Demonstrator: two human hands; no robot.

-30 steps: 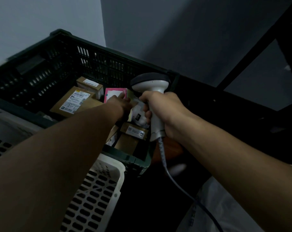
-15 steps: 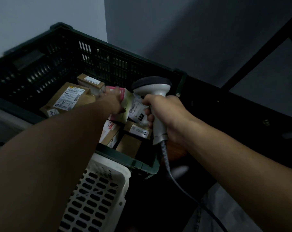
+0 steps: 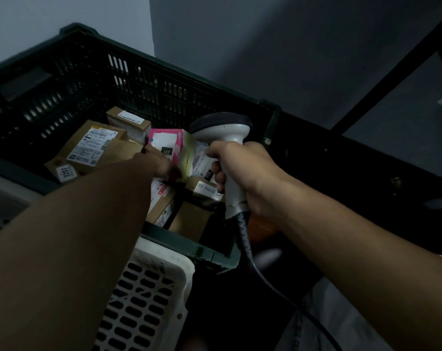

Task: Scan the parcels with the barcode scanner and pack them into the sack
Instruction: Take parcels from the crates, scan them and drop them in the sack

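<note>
The right hand is wrapped round the barcode scanner, whose head points left at the pink parcel just beside it. The left hand pinches that parcel, tilted up out of the dark crate — label toward the scanner, the nearer hand for lifting.

Dim, bluish and underexposed, with deep shadows, wide-angle bending at the edges and slight softness.

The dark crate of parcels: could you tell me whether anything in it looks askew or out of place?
The parcels lie jumbled in the dark crate, not stacked: the large brown box sits tilted, and the left hand grips a raised pink parcel. No visible damage.
</note>
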